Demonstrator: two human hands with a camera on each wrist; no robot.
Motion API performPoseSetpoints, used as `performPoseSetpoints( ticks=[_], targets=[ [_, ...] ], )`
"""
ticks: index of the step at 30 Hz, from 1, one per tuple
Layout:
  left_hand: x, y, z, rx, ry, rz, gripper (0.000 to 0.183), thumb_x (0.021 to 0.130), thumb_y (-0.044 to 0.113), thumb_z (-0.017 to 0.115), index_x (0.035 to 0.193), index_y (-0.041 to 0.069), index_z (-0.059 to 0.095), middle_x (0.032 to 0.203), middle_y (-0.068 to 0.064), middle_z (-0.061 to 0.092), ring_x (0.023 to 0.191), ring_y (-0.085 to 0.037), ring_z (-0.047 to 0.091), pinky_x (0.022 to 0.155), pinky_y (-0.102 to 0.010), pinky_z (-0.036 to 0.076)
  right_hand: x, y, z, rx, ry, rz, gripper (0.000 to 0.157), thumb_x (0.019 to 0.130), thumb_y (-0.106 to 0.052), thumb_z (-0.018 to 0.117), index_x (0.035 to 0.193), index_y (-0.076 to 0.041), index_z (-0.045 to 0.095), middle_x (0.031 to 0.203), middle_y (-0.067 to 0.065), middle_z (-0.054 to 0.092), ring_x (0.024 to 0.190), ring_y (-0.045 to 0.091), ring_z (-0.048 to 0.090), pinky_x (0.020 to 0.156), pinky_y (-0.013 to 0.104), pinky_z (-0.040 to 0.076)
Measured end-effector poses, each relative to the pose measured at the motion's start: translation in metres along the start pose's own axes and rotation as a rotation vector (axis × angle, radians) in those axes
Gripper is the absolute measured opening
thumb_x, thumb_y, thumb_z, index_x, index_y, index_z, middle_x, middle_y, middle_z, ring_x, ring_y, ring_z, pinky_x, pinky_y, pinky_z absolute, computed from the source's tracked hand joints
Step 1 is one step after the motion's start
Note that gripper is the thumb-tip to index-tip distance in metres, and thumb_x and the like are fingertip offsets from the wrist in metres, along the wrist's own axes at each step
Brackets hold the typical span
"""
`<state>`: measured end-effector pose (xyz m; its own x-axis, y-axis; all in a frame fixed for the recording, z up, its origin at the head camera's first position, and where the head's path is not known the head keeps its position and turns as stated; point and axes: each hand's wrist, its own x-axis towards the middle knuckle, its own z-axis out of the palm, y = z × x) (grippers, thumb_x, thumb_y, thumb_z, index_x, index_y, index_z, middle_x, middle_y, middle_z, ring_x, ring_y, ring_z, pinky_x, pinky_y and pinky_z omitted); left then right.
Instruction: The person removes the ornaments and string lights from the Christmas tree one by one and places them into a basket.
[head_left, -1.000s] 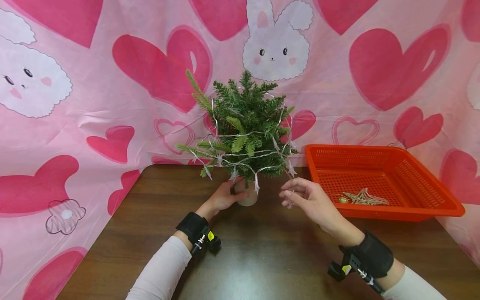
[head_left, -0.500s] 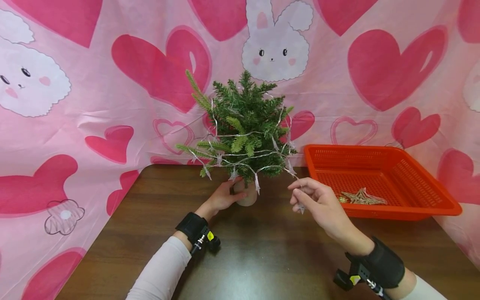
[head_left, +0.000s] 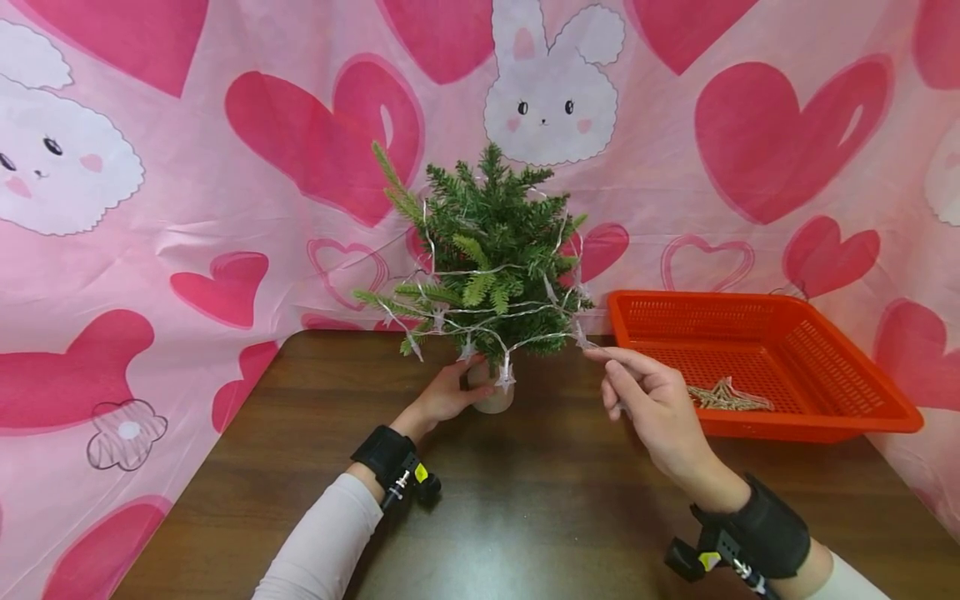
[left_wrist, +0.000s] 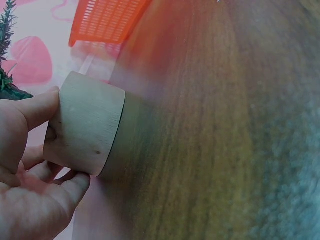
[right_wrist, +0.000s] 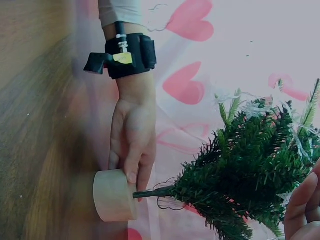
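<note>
A small artificial Christmas tree (head_left: 491, 242) stands upright on the table in the head view, wound with clear string lights (head_left: 480, 271) that carry star-shaped bulbs. My left hand (head_left: 444, 393) grips its round wooden base (head_left: 497, 403). In the left wrist view, thumb and fingers lie round that base (left_wrist: 87, 125). To the right of the tree, my right hand (head_left: 660, 412) pinches the loose end of the light string between thumb and forefinger, and the wire runs from there to the lower branches. The right wrist view catches only part of this hand (right_wrist: 304, 207) at its edge.
An orange plastic basket (head_left: 825, 421) stands at the right of the brown wooden table (head_left: 480, 517). Inside it lies a gold glitter star (head_left: 727, 395), partly behind my right hand. Behind the table hangs a pink cloth (head_left: 652, 192) with hearts and rabbits.
My right hand has moved to the right, pulling the wire out from the tree's lower side. The front star bulb has swung slightly left. My left hand has stayed on the base.
</note>
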<state>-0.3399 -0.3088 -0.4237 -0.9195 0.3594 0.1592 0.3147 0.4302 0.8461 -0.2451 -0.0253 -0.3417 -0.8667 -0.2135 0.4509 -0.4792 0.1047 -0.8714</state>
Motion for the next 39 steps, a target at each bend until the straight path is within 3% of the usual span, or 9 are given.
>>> performPoseSetpoints(
  ticks=[6, 12, 17, 20, 23, 28, 32, 35, 39],
  targets=[
    [0.01, -0.027, 0.007, -0.004, 0.043, 0.0, 0.061, 0.083, 0.018, 0.071, 0.136, 0.002, 0.045, 0.137, -0.018, 0.048, 0.131, -0.031, 0.04, 0.106, -0.049, 0.031, 0.002, -0.004, 0.003, 0.12, 0.01, -0.002, 0.031, 0.097, -0.012, 0.048, 0.124, 0.0, 0.056, 0.067, 0.004, 0.054, 0.057, 0.019, 0.05, 0.05, 0.028, 0.044],
    [0.011, -0.032, 0.007, 0.015, 0.045, -0.009, 0.061, 0.083, 0.025, 0.071, 0.137, 0.009, 0.046, 0.137, -0.011, 0.05, 0.13, -0.025, 0.042, 0.105, -0.045, 0.033, 0.005, -0.009, 0.011, 0.33, 0.041, -0.049, 0.023, 0.099, -0.01, 0.043, 0.111, -0.002, 0.061, 0.072, 0.003, 0.062, 0.069, 0.017, 0.059, 0.069, 0.026, 0.052],
    [0.011, -0.034, 0.008, 0.015, 0.039, -0.019, 0.062, 0.084, 0.027, 0.071, 0.137, 0.009, 0.046, 0.137, -0.01, 0.05, 0.13, -0.023, 0.042, 0.105, -0.043, 0.034, 0.009, -0.014, 0.018, 0.49, 0.033, -0.112, 0.026, 0.102, -0.012, 0.035, 0.098, -0.008, 0.061, 0.105, 0.007, 0.066, 0.098, 0.021, 0.061, 0.085, 0.031, 0.051],
    [0.012, -0.035, 0.008, 0.015, 0.039, -0.022, 0.062, 0.083, 0.025, 0.071, 0.137, 0.009, 0.046, 0.137, -0.009, 0.05, 0.13, -0.023, 0.042, 0.105, -0.043, 0.034, 0.012, -0.016, 0.02, 0.65, -0.038, -0.167, 0.032, 0.102, -0.008, 0.027, 0.095, -0.006, 0.058, 0.129, 0.014, 0.055, 0.116, 0.027, 0.052, 0.093, 0.034, 0.047],
    [0.012, -0.036, 0.008, 0.014, 0.044, -0.022, 0.061, 0.083, 0.025, 0.071, 0.137, 0.01, 0.047, 0.137, -0.009, 0.05, 0.13, -0.022, 0.042, 0.106, -0.043, 0.033, 0.017, -0.018, 0.023, 0.792, -0.117, -0.207, 0.035, 0.102, -0.008, 0.019, 0.096, -0.005, 0.053, 0.139, 0.019, 0.046, 0.126, 0.032, 0.044, 0.101, 0.038, 0.04],
    [0.013, -0.034, 0.009, -0.002, 0.045, -0.016, 0.061, 0.083, 0.026, 0.072, 0.137, 0.01, 0.047, 0.138, -0.008, 0.05, 0.131, -0.022, 0.041, 0.106, -0.043, 0.033, 0.023, -0.023, 0.026, 0.967, -0.196, -0.222, 0.034, 0.103, -0.012, 0.013, 0.101, -0.005, 0.046, 0.132, 0.019, 0.053, 0.128, 0.037, 0.043, 0.108, 0.043, 0.031],
    [0.012, -0.032, 0.009, 0.004, 0.046, -0.013, 0.06, 0.083, 0.026, 0.071, 0.136, 0.009, 0.047, 0.137, -0.008, 0.051, 0.13, -0.022, 0.042, 0.106, -0.043, 0.033, 0.028, -0.026, 0.029, 1.057, -0.213, -0.204, 0.034, 0.104, -0.013, 0.012, 0.103, -0.005, 0.045, 0.114, 0.017, 0.061, 0.114, 0.036, 0.053, 0.106, 0.047, 0.034],
    [0.012, -0.03, 0.009, 0.015, 0.052, -0.015, 0.06, 0.084, 0.026, 0.071, 0.136, 0.008, 0.048, 0.137, -0.008, 0.052, 0.129, -0.022, 0.043, 0.105, -0.042, 0.035, 0.03, -0.028, 0.033, 1.081, -0.22, -0.176, 0.031, 0.104, -0.013, 0.014, 0.104, -0.007, 0.045, 0.098, 0.013, 0.057, 0.096, 0.028, 0.055, 0.101, 0.047, 0.039],
    [0.011, -0.028, 0.009, 0.025, 0.059, -0.007, 0.058, 0.083, 0.028, 0.071, 0.134, 0.011, 0.051, 0.133, -0.006, 0.055, 0.125, -0.021, 0.047, 0.102, -0.043, 0.038, 0.029, -0.032, 0.038, 1.043, -0.236, -0.147, 0.023, 0.103, -0.008, 0.019, 0.102, -0.009, 0.042, 0.087, 0.008, 0.047, 0.079, 0.021, 0.047, 0.1, 0.047, 0.04]
  ],
)
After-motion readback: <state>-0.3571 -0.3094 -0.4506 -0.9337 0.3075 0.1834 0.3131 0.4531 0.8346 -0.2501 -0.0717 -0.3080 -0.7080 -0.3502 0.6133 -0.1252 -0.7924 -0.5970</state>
